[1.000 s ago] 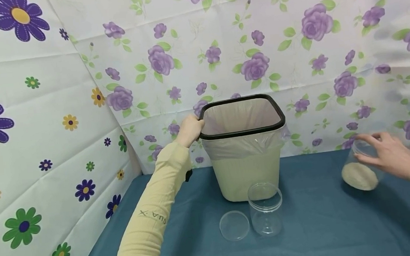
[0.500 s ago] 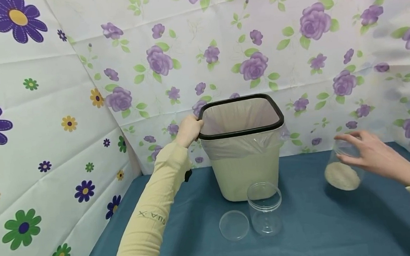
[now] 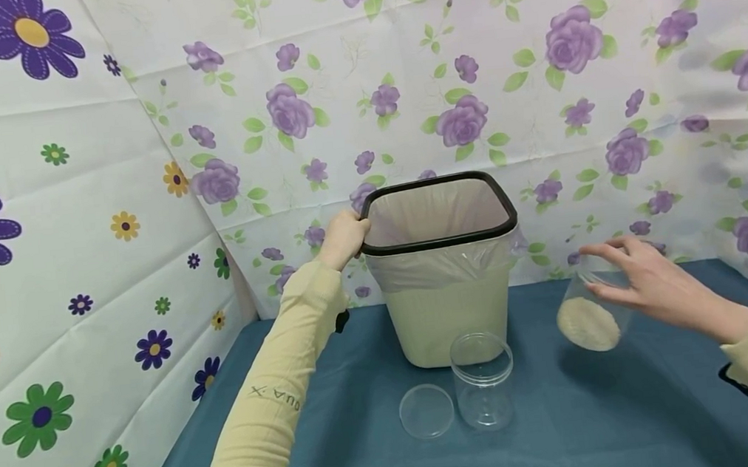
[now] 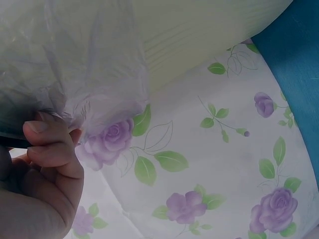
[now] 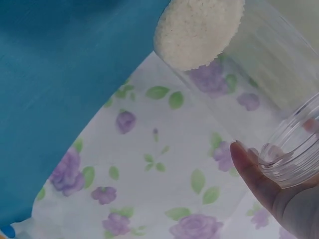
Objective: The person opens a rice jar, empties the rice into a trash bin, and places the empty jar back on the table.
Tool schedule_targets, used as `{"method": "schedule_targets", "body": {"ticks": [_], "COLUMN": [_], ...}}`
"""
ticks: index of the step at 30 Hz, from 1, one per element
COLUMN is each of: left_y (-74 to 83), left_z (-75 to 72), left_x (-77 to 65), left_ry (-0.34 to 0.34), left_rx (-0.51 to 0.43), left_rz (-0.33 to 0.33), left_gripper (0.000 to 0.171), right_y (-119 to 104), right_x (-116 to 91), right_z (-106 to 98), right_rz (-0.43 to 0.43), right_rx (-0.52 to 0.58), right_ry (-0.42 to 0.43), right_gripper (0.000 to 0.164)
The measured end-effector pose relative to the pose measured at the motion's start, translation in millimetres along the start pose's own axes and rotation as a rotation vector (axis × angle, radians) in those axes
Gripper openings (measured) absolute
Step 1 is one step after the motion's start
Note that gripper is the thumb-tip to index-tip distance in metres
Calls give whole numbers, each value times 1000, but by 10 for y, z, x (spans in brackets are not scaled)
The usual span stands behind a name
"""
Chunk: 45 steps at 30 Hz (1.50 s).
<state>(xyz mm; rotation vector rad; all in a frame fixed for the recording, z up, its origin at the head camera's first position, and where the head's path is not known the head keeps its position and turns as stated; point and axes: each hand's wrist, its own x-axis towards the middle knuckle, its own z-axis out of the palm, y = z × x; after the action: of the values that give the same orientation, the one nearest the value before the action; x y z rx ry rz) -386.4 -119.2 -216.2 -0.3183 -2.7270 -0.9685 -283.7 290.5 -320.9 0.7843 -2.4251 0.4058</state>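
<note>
My left hand (image 3: 342,238) grips the black rim (image 3: 441,242) of a cream trash bin (image 3: 451,323) at its left corner. In the left wrist view, the curled fingers (image 4: 52,144) hold the rim beside the overhanging plastic liner (image 4: 107,59). My right hand (image 3: 659,286) holds a clear plastic jar (image 3: 576,291) by its threaded neck, tilted and raised over the table. White grains like rice (image 5: 197,32) lie at the bottom of this jar. No lid shows on its mouth (image 5: 291,159) in the right wrist view.
An upright clear jar (image 3: 485,402) without a lid stands in front of the bin. Flat to its left lies a clear round lid (image 3: 427,411). A blue cloth (image 3: 564,424) covers the table, and flowered sheets (image 3: 399,61) hang behind and at the sides.
My right hand has carried the jar of white grains leftward, closer to the bin. The left hand stays on the rim; the bin, the other jar and the lid keep their places.
</note>
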Motion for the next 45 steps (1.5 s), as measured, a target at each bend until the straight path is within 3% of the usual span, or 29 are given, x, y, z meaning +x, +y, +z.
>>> {"method": "schedule_targets", "body": {"ticks": [6,16,30,42,45], "left_y": [3,-8,-73,-160,-236], "left_z": [1,-13,25,17,7], "left_x": [4,-27,-69,-101,-113], "left_ry": [1,-1,40,-55,-48], "left_rx": [14,-45,-261,-437,-499], "left_rz": [5,1,52,-68,-101], "left_gripper": [28,26,28,45,46], "right_y": [-122,-334,-492,-529,-542], "right_x": [47,142,185,211,218], "right_z": [-24,-63,-60,-93,-116], "right_rz": [-2,36,-6,2,16], "right_rx": [18,87,131,134,147], "right_ry": [5,19,33,21,17], "right_gripper": [53,53,53,51,51]}}
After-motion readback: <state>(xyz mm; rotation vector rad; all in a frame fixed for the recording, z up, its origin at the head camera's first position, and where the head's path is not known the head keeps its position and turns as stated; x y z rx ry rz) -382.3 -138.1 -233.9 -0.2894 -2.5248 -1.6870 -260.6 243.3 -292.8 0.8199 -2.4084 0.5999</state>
